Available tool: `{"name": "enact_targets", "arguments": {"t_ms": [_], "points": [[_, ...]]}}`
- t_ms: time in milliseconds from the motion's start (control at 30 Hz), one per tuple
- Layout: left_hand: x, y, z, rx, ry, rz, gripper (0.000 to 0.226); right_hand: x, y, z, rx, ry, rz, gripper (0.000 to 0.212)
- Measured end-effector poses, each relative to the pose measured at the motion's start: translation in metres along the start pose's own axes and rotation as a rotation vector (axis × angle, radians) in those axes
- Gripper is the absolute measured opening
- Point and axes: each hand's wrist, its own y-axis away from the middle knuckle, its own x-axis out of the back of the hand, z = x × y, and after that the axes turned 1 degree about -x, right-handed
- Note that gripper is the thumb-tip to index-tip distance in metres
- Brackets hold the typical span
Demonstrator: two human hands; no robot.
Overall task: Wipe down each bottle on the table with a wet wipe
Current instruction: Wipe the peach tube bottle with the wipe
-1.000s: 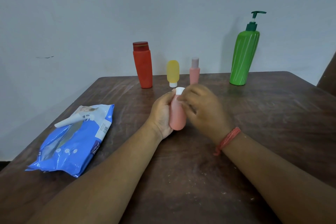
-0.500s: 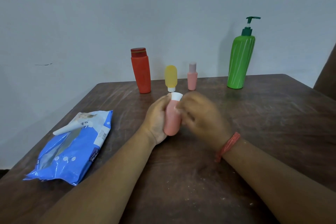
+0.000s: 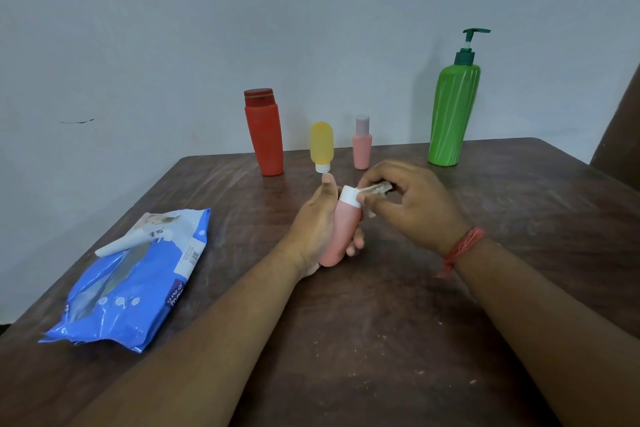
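Much of the small crumpled grey-white wet wipe (image 3: 377, 190) is buried inside the right hand (image 3: 412, 206), so only a wrinkled edge shows between the curled fingers and the thumb; that hand is closed on it, pressing it against the white cap of the soft pink squeeze bottle (image 3: 341, 229). The left hand (image 3: 317, 225) wraps the pink bottle from behind, thumb pointing up beside the cap and fingertips peeking out on the far side, and it covers part of the bottle's body; the bottle tilts slightly and its rounded base sits at or just above the dark brown wooden table (image 3: 398, 340), contact hard to judge. A red thread band (image 3: 462, 250) circles the right wrist. At the left lies a blue plastic wipe pack (image 3: 135, 281) with its white flap lifted; what is inside cannot be seen, and its print is too blurred to read. Along the far edge stand a red-orange bottle with a dark red cap (image 3: 265, 132), a small yellow tube standing on its white cap (image 3: 322, 146), a small pink bottle with a mauve cap (image 3: 362, 144) and a tall green pump bottle (image 3: 452, 107). All are opaque, so their contents stay unknown. A dark brown shape (image 3: 620, 135) is cut off at the right edge.
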Motion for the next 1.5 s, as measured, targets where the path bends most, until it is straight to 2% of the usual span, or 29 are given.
{"name": "enact_targets", "arguments": {"t_ms": [133,233,333,433,500,567,667,800,867,967,1000,1133,1167,1233,1300,1400,1500], "points": [[-0.002,-0.001,-0.002,0.013,-0.018,-0.024,0.078,-0.008,0.004,-0.005,0.095,-0.051,-0.046,0.023],[0.000,-0.003,-0.004,0.003,0.028,0.015,0.080,-0.015,0.000,-0.005,0.125,0.041,0.046,0.015],[0.002,-0.003,-0.006,-0.018,0.035,0.012,0.085,-0.015,-0.001,-0.004,0.317,0.223,0.081,0.006],[0.001,-0.003,-0.004,-0.021,0.072,-0.010,0.080,-0.019,0.003,-0.008,0.516,0.295,-0.012,0.015],[0.001,-0.003,-0.001,-0.014,0.103,-0.023,0.077,-0.019,0.003,-0.008,0.525,0.328,-0.027,0.018],[0.003,-0.002,0.003,0.015,0.146,-0.006,0.083,-0.017,0.002,-0.002,0.436,0.349,0.010,0.014],[0.008,-0.004,0.005,0.062,0.334,0.067,0.086,-0.016,0.004,0.013,0.272,0.385,0.018,0.009],[0.010,-0.010,0.007,-0.013,0.472,0.158,0.071,-0.018,0.007,0.011,-0.020,0.161,0.195,0.004],[0.010,-0.011,0.010,-0.063,0.479,0.208,0.062,-0.024,0.010,0.006,-0.121,0.057,0.160,0.005],[0.013,-0.011,0.011,-0.082,0.490,0.306,0.048,-0.038,0.012,0.004,-0.355,-0.249,-0.022,0.010],[0.014,-0.011,0.011,-0.105,0.469,0.341,0.043,-0.042,0.012,0.004,-0.423,-0.381,-0.024,0.012],[0.015,-0.013,0.013,-0.233,0.434,0.423,0.029,-0.039,0.005,0.004,-0.662,-1.061,0.213,0.010],[0.015,-0.014,0.012,-0.255,0.417,0.420,0.027,-0.035,0.003,0.006,-0.699,-1.153,0.265,0.009],[0.016,-0.016,0.005,-0.271,0.216,0.411,0.026,-0.028,-0.001,0.014,-0.731,-1.200,0.372,0.011],[0.018,-0.017,-0.003,-0.268,-0.134,0.332,0.034,-0.019,-0.004,0.023,-0.713,-1.148,0.472,0.013],[0.011,-0.014,-0.010,-0.193,-0.595,0.100,0.053,-0.009,-0.004,0.031,-0.660,-1.071,0.482,0.013],[-0.003,-0.010,-0.008,-0.229,-0.843,0.056,0.051,-0.008,-0.005,0.036,-0.621,-1.125,0.524,0.012]]}}
